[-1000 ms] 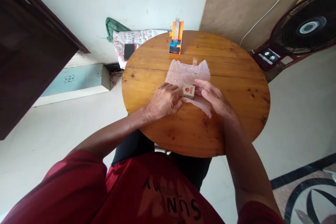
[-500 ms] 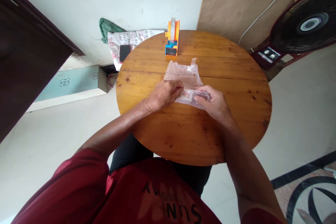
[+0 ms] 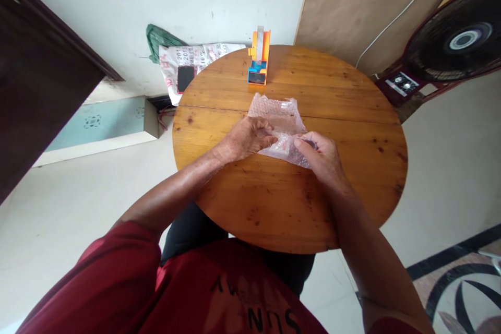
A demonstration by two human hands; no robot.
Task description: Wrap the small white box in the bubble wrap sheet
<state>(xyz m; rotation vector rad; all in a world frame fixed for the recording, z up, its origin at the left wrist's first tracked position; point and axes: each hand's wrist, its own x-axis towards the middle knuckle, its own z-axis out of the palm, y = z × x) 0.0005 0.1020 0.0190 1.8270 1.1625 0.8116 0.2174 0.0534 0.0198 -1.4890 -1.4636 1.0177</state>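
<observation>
A sheet of clear, pinkish bubble wrap point(image 3: 274, 109) lies on the round wooden table point(image 3: 258, 193), its near part folded over into a roll. Inside that fold a small whitish thing with red marks shows through; its kind is not clear. My left hand point(image 3: 252, 136) grips the left side of the fold with curled fingers. At the right end, my right hand point(image 3: 323, 155) holds the wrap, thumb on top and fingers behind. Beyond the sheet stands an orange and blue tape dispenser point(image 3: 258, 65) with a roll of clear tape.
Behind the table's left rim are a printed white sack point(image 3: 168, 70), a dark phone point(image 3: 185, 78) and a green plastic bag point(image 3: 162, 42). A large fan point(image 3: 457, 36) stands at the right. A pale blue box point(image 3: 97, 122) lies on the floor to the left.
The tape strip that stuck up at the sheet's far edge no longer stands out. My left thumb and fingers have parted slightly, and my right hand has shifted a little nearer to me.
</observation>
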